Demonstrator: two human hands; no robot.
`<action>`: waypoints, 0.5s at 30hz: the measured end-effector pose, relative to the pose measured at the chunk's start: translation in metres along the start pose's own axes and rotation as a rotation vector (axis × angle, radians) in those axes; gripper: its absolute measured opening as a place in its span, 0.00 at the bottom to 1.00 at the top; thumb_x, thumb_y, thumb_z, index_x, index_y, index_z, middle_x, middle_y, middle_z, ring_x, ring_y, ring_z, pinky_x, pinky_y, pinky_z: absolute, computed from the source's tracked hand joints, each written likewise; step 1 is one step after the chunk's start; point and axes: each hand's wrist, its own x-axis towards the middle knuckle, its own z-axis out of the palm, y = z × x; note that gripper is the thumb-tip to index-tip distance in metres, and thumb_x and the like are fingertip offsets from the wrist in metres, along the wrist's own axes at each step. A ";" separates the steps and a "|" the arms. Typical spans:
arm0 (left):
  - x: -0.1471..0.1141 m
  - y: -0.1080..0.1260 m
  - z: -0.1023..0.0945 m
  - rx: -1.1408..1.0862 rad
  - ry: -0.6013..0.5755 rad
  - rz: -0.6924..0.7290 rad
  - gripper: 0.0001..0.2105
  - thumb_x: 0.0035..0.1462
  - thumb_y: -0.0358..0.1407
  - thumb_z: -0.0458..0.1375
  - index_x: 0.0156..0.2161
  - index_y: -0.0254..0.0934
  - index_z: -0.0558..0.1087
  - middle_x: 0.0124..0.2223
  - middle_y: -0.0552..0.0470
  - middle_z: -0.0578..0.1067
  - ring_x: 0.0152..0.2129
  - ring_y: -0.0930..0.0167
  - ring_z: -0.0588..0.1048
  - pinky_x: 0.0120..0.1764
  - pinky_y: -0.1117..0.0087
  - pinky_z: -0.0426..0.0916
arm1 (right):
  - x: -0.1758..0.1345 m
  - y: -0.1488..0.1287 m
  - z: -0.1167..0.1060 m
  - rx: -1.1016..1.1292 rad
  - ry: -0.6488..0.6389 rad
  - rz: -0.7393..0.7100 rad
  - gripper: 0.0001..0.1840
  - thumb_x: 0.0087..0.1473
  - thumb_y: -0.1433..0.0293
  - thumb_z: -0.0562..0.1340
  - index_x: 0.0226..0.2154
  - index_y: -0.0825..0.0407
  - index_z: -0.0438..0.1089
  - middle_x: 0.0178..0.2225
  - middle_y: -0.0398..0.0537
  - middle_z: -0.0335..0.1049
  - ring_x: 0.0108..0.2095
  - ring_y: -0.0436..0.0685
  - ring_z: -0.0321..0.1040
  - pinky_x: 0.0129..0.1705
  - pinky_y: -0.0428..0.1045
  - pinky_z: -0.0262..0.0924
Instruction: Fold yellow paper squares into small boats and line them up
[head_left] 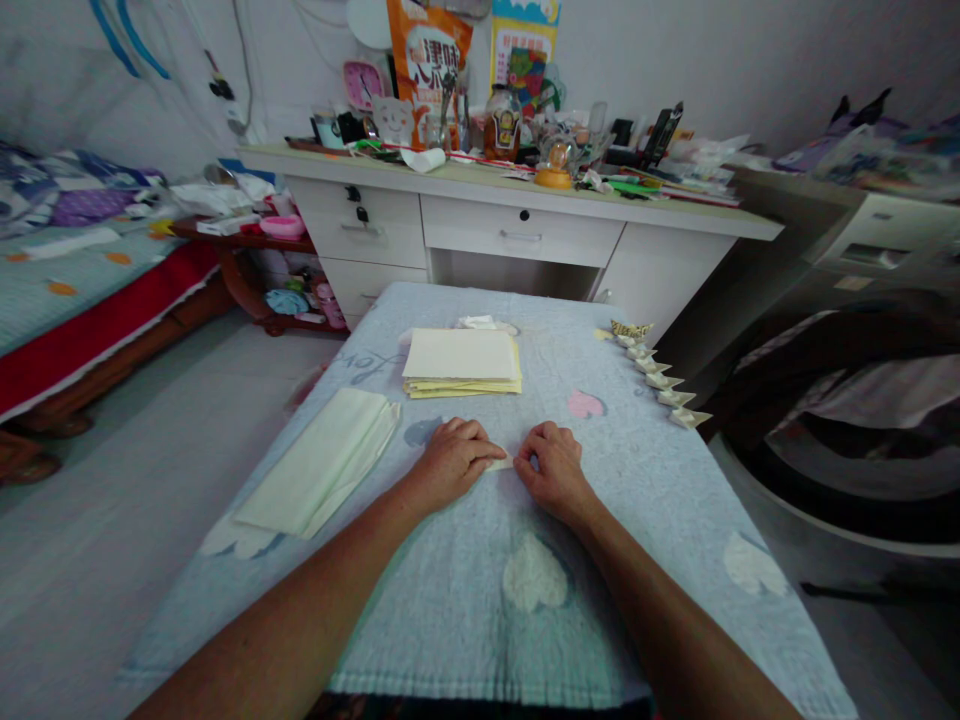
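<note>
Between my hands, low on the blue patterned cloth (457, 610), is a small piece of folded cream paper (500, 463), mostly covered by fingers. My left hand (452, 462) is closed on its left end, thumb and forefinger pressed together there. At the right end my right hand (553, 468) pinches with thumb and curled fingers. Just beyond them lies a stack of cream and yellow paper sheets (461, 357). Left of my left hand rests a pale green folded stack of paper (315, 465). Several folded paper boats (663, 381) stand in a row along the table's right side.
Behind the table stands a white desk (517, 240) crowded with jars, an orange snack bag (429, 70) and a pink clock (363, 84). A washing machine (847, 270) is close on the right. A bed (90, 270) is on the left.
</note>
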 end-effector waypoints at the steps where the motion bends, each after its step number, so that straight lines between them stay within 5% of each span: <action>1: 0.000 0.000 0.000 0.000 0.001 -0.002 0.13 0.59 0.33 0.54 0.45 0.49 0.77 0.38 0.51 0.71 0.39 0.67 0.65 0.44 0.63 0.58 | 0.000 0.000 0.000 -0.007 0.001 -0.007 0.07 0.54 0.67 0.60 0.28 0.50 0.71 0.39 0.48 0.63 0.42 0.58 0.56 0.44 0.52 0.48; 15: 0.000 0.002 0.000 0.007 0.008 -0.018 0.12 0.59 0.34 0.54 0.44 0.49 0.78 0.38 0.50 0.71 0.39 0.67 0.65 0.45 0.63 0.59 | -0.001 -0.006 0.000 -0.129 -0.025 -0.009 0.07 0.57 0.67 0.58 0.32 0.49 0.71 0.42 0.50 0.63 0.43 0.59 0.56 0.43 0.53 0.48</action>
